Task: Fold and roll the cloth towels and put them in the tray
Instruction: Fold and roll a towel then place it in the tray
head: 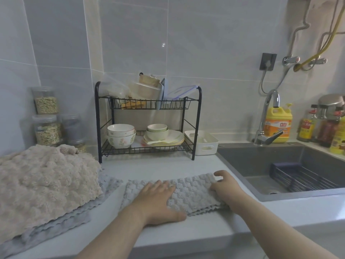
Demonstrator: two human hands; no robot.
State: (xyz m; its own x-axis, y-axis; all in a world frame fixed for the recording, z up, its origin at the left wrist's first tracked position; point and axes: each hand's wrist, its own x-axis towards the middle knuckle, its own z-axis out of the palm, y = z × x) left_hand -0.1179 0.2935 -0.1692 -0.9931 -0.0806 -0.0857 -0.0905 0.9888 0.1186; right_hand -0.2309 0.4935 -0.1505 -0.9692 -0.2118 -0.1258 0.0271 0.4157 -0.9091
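Grey towel [188, 193], nubbly textured, folded into a long band with scalloped edges stacked along its near side, lying flat on the white bench [186, 232] beside the sink. Pile of towels [43, 186] at the left: a beige fluffy one heaped on top of grey ones. White tray [203, 144], rectangular with handle cut-outs, standing behind, beside the rack.

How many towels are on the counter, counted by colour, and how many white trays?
Grey towels: 2 that can be told apart, one folded under the hands and at least one under the pile
Beige towels: 1
White trays: 1
Total: 4
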